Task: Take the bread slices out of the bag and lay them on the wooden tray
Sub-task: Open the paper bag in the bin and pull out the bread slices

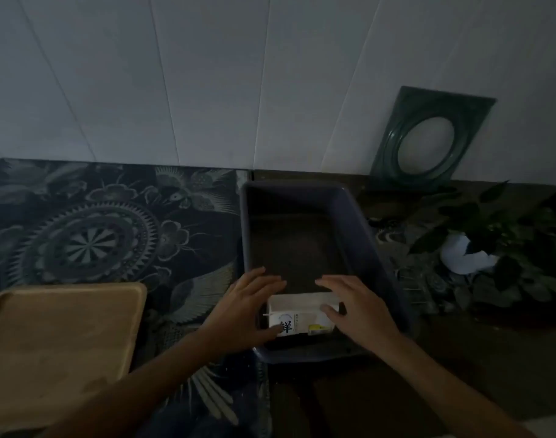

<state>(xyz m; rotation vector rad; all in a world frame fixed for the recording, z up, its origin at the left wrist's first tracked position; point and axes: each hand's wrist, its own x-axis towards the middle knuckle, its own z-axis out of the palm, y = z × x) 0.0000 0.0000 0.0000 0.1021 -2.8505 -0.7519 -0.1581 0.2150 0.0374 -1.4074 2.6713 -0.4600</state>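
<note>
The scene is dim. A white bread bag (302, 312) with printed characters lies at the near end of a dark blue plastic bin (370, 245). My left hand (248, 306) rests against the bag's left side, thumb under its label. My right hand (354, 306) is spread over the bag's right side, fingers apart and touching it. Whether either hand grips the bag firmly is unclear. No bread slices show. The wooden tray (58, 339) lies bare at the lower left, apart from both hands.
A patterned dark cloth (112, 222) covers the table's left half. A green frame with an oval hole (428, 137) leans on the white wall. A leafy plant in a white pot (479, 248) stands right of the bin.
</note>
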